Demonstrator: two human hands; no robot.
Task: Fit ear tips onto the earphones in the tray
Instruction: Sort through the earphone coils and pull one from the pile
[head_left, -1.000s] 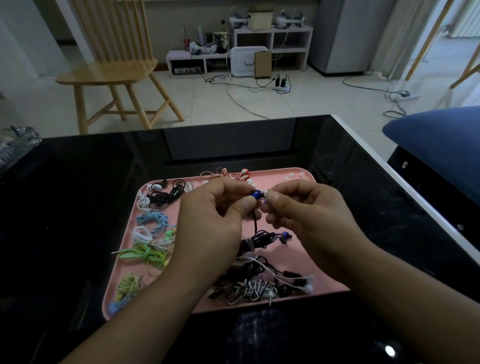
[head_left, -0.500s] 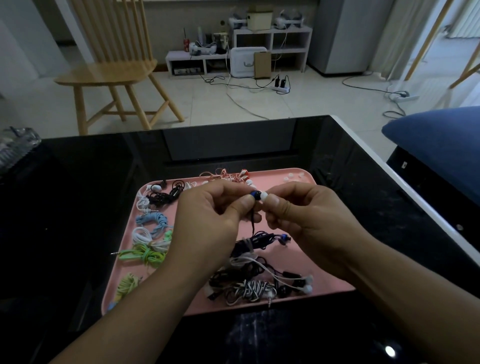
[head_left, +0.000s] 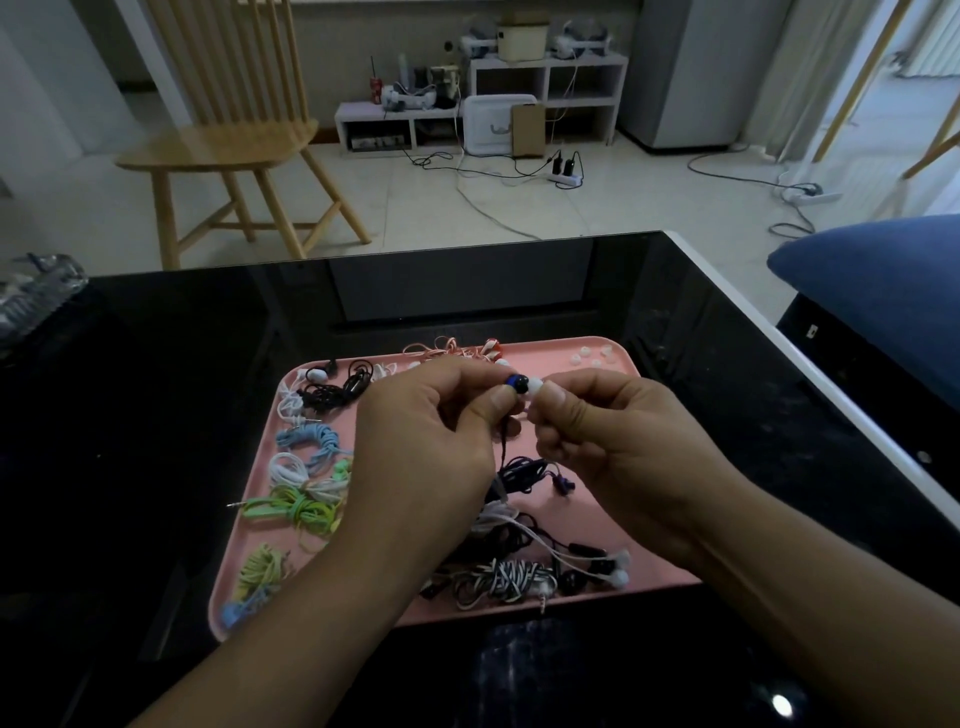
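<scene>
Glossy black table (head_left: 156, 415), hard and mirror-like, fills the near half of the view. Pale tiled floor beyond it; a slat-backed wooden chair (head_left: 223, 140) stands far left, white open shelving (head_left: 545, 78) against the far wall, a blue cushion (head_left: 883, 291) at the right edge.

Pink tray (head_left: 649, 493), rounded rectangle with a low raised rim, smooth matte plastic, sits on the table at centre.

In the tray, coiled earphone bundles: black cord (head_left: 332, 389) far left; light blue coil (head_left: 311, 436) nearer; white coil (head_left: 288, 467); flat green cable (head_left: 296, 509) with its jack plug poking left; yellow-green bundle (head_left: 260, 566) near left. Black-and-white striped braided cord (head_left: 504, 579) at the near edge; white earphones (head_left: 618, 571) just right of it. Orange-pink cord (head_left: 452, 348) at the far rim.

Loose ear tips (head_left: 589, 356), small white rounded domes, scattered in the tray's far right corner.

Left hand (head_left: 415, 457) above the tray, fingers curled, thumb and forefinger pinching a blue earbud (head_left: 516, 383); its dark cord hangs down to a dark bundle (head_left: 524, 475) on the tray.

Right hand (head_left: 613, 447) alongside, fingers curled, thumb and forefinger pinching a white ear tip (head_left: 535, 385), soft-looking, rounded, touching the earbud's end. Whether it is fully seated cannot be told.
</scene>
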